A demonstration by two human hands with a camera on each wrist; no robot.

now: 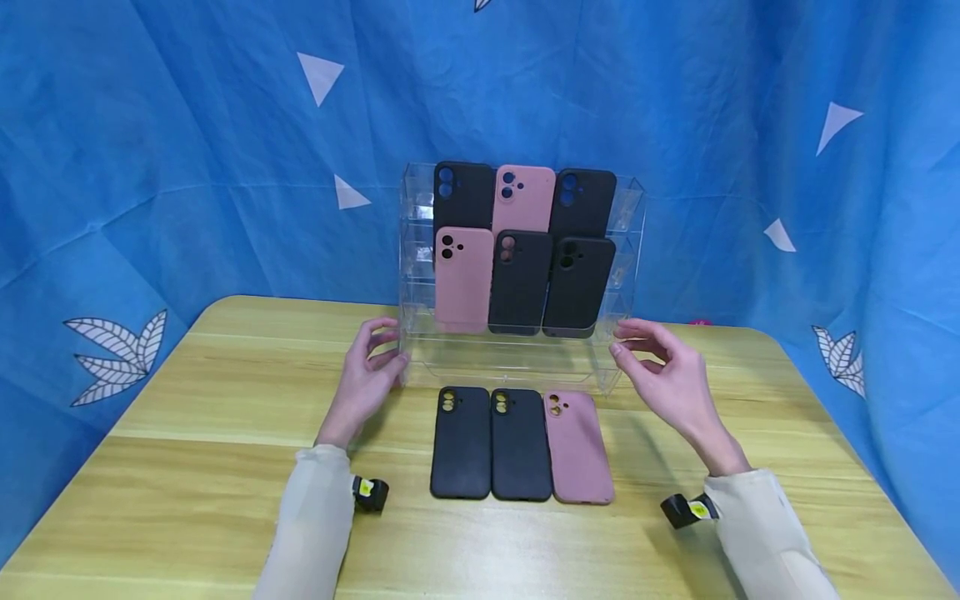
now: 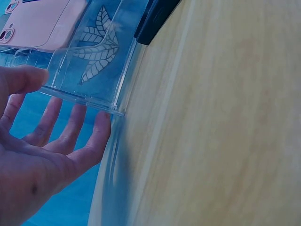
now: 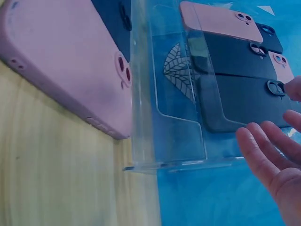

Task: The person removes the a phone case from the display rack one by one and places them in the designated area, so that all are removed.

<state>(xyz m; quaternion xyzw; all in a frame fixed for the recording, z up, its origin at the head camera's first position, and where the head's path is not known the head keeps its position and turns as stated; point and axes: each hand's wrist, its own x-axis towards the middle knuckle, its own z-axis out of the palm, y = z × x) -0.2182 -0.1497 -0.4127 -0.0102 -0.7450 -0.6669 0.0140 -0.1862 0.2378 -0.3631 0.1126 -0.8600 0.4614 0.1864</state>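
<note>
Blue cloth backs my wooden table (image 1: 225,467). My left hand (image 1: 367,375) and right hand (image 1: 667,375), both open and empty, flank the clear acrylic rack (image 1: 420,250) at twelve o'clock. An uneven squeeze could tip it, spilling phone cases (image 1: 517,250) onto the three below (image 1: 520,446).

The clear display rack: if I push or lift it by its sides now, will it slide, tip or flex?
The clear display rack looks like smooth, rigid acrylic, so probably slippery. Six cases sit high in it, so it may tip backward. The left hand touches its side wall; the right hand hovers close.
</note>
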